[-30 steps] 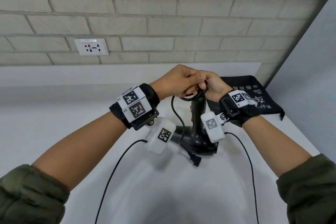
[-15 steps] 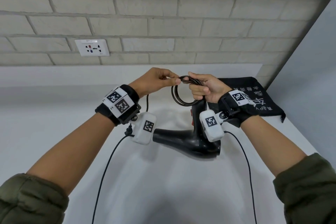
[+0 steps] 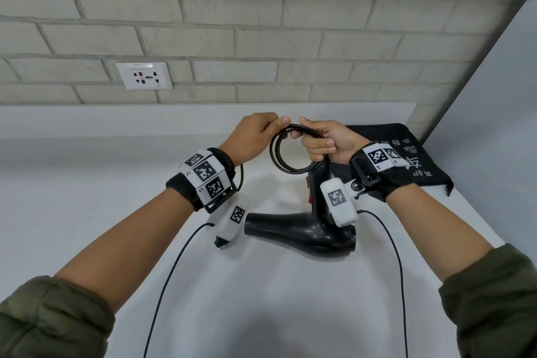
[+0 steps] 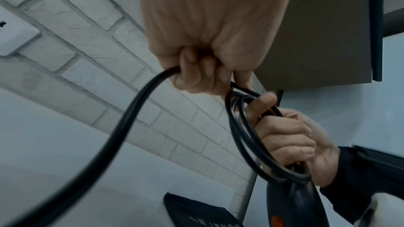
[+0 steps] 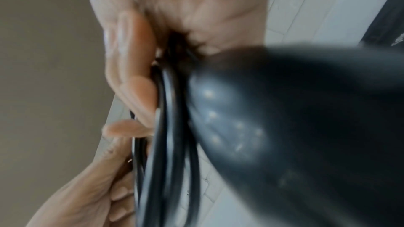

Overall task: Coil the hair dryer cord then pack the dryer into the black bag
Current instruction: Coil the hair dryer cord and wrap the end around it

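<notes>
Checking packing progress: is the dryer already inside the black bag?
No, the dryer lies on the counter, outside the black bag lying flat behind the right hand.

Bright even head view with bowed edges, dim bluish wrist views, right one blurred

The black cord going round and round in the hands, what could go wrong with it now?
1. The coiled black cord is only pinched by the right hand; if that grip slackens, the loops could spring apart.
2. A loose length runs from the left hand past the wrist and could snag there.
3. The glossy black plastic hair dryer might tip or get dragged if the cord is tugged.
</notes>
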Available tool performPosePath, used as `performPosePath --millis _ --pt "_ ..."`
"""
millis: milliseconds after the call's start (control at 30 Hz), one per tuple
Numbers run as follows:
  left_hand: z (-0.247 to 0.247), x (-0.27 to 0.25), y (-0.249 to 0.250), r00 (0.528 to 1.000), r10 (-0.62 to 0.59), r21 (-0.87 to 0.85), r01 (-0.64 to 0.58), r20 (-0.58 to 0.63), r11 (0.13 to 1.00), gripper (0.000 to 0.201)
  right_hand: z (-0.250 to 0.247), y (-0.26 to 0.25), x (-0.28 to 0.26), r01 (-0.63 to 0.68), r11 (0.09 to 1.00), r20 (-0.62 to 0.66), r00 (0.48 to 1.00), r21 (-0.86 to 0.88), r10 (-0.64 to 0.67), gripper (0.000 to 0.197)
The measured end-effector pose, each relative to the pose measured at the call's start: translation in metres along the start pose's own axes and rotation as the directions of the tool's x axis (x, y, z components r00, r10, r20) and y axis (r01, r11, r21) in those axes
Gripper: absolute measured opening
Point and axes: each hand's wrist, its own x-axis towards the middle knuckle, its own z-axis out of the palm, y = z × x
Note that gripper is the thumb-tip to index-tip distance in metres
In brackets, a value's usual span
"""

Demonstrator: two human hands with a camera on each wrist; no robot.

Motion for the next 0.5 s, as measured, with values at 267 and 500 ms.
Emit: performPosePath --millis 267,500 --pt "0.002 0.005 0.002 0.981 -0.01 -0.073 -0.004 -0.193 0.997 0.039 -0.001 0.0 0.003 -0.039 0.999 0.043 0.998 0.015 0.039 0.061" --pt "0.012 0.007 -0.003 0.97 -0.186 -0.234 0.147 -0.158 0.961 0.032 -0.003 0.002 0.004 -0.003 0.998 0.031 1.0 0.07 0.001 0.063"
